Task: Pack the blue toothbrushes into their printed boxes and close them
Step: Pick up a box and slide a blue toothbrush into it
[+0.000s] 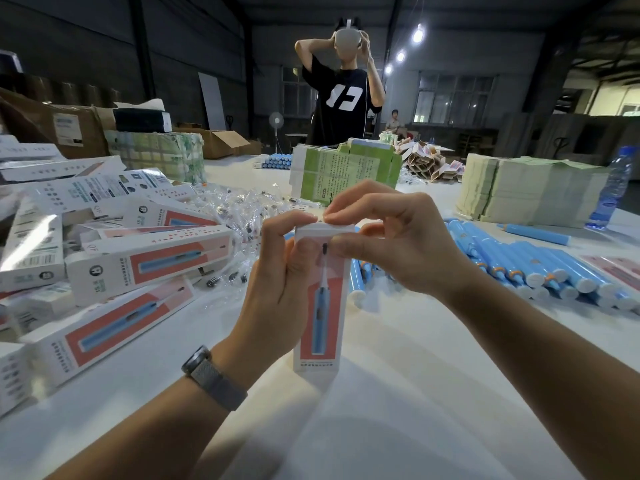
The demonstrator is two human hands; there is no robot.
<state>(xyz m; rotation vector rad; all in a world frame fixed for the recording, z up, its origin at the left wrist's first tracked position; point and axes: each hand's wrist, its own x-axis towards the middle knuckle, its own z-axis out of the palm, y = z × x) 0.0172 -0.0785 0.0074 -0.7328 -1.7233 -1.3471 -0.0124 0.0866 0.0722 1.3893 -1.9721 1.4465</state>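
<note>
Upright, printed box gripped by left fingers; right fingers pinch top flap.

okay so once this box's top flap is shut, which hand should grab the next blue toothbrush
Right, probably. The loose blue toothbrushes lie on that side, near the right hand. The left hand grips the box.

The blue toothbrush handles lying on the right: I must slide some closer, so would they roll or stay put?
The blue toothbrush handles look round and smooth, so they would probably roll if nudged sideways. Packed side by side, neighbours may check them. The lone handle beyond seems freest to roll.
</note>
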